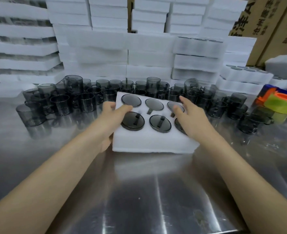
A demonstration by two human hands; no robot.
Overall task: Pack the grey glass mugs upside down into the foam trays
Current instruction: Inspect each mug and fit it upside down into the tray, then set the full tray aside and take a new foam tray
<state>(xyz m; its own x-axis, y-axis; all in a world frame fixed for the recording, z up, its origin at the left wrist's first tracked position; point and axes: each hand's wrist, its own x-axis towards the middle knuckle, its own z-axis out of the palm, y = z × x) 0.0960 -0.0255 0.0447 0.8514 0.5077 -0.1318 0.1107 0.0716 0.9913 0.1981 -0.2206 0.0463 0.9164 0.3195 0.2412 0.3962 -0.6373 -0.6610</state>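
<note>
Your left hand (110,119) has a firm hold on the left edge of the white foam tray (153,141): the thumb lies across the top and the other fingers wrap round the side. Your right hand (190,119) lies on the tray's right side, fingers nearly straight and spread, gripping nothing. It covers part of the near right pocket, and its fingertips reach the far right one.

That tray sits mid-way across the shiny stainless-steel table (139,191). It has six round pockets in two rows of three, and every pocket you can see is filled. The upside-down grey glass mugs (160,123) show flat bases up, with their handles tucked into the slots.

Just beyond the tray's far edge, the loose grey glass mugs (60,105) crowd in a band from left to right. Most stand mouth up, and a few are perched on others. Off to the right sit the yellow-green and orange tape rolls (281,102).

Farther back on the right are the filled white foam trays (245,76), grey bases showing on top. Along the far side rise the tall stacks of white foam trays (102,54), and at far right the brown cardboard boxes (274,22).
</note>
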